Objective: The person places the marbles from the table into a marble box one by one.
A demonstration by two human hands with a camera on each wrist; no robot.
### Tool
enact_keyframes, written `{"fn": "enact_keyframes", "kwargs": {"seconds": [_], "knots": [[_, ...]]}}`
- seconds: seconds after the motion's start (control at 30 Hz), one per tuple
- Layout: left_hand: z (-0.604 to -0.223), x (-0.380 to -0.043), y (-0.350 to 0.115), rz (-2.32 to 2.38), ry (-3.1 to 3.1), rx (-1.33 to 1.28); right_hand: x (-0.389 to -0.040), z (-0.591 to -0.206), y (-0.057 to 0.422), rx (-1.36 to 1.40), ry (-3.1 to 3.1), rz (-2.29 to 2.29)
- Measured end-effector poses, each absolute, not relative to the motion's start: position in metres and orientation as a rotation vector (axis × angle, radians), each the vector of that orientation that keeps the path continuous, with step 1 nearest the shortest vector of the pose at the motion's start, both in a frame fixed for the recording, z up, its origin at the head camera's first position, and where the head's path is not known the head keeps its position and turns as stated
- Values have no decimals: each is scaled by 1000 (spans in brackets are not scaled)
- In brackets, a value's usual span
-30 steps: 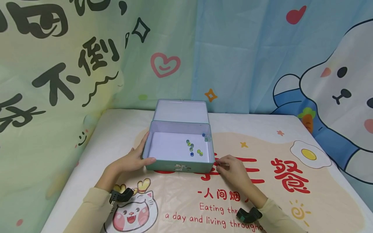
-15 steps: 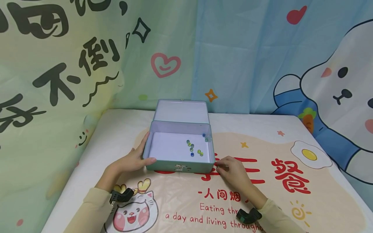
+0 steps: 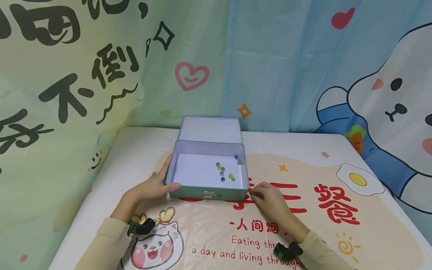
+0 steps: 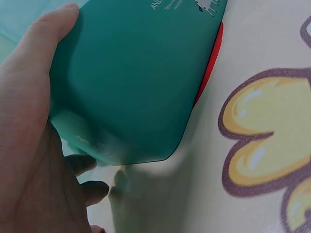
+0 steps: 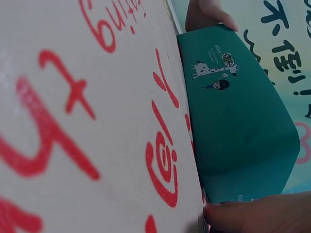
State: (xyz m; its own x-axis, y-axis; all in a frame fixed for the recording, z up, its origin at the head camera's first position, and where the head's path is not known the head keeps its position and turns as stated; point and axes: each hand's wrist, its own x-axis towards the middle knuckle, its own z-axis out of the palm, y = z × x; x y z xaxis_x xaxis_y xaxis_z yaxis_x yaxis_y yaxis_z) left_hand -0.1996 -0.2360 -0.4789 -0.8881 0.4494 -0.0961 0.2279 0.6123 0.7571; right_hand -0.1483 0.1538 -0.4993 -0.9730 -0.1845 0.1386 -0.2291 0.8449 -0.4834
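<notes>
A green tin box [image 3: 209, 193] with a pale inside stands with its hinged lid [image 3: 209, 129] raised at the back. Several small glassy balls [image 3: 222, 179], blue and green, lie in its right half. My left hand [image 3: 152, 185] grips the front left corner, thumb over the rim and fingers along the left side; in the left wrist view the thumb [image 4: 41, 36] lies on the upper edge. Beside the front right corner, my right hand [image 3: 268, 195] rests low with bent fingers. Its thumb [image 5: 262, 213] is close to the box in the right wrist view. Whether it pinches something is hidden.
A printed cloth [image 3: 209, 228] with red lettering and a cat face covers the table. Behind stands a patterned curtain [image 3: 270, 67], close to the raised lid. Each wrist wears a black camera band [image 3: 288, 250].
My right hand has shifted very slightly down beside the box corner. The left hand, the box and the small balls stay in place.
</notes>
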Motion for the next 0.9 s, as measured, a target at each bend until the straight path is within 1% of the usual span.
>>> {"fn": "enact_keyframes", "kwargs": {"seconds": [0.43,0.73,0.9], "knots": [[-479,-200,-236,1143,2563,544,-150,-498,156,337,-2929,775],[-477,-199,-235,1139,2567,544,-148,-486,162,277,-2919,795],[-478,-200,-236,1133,2573,545,-150,-477,165,298,-2880,796]]}}
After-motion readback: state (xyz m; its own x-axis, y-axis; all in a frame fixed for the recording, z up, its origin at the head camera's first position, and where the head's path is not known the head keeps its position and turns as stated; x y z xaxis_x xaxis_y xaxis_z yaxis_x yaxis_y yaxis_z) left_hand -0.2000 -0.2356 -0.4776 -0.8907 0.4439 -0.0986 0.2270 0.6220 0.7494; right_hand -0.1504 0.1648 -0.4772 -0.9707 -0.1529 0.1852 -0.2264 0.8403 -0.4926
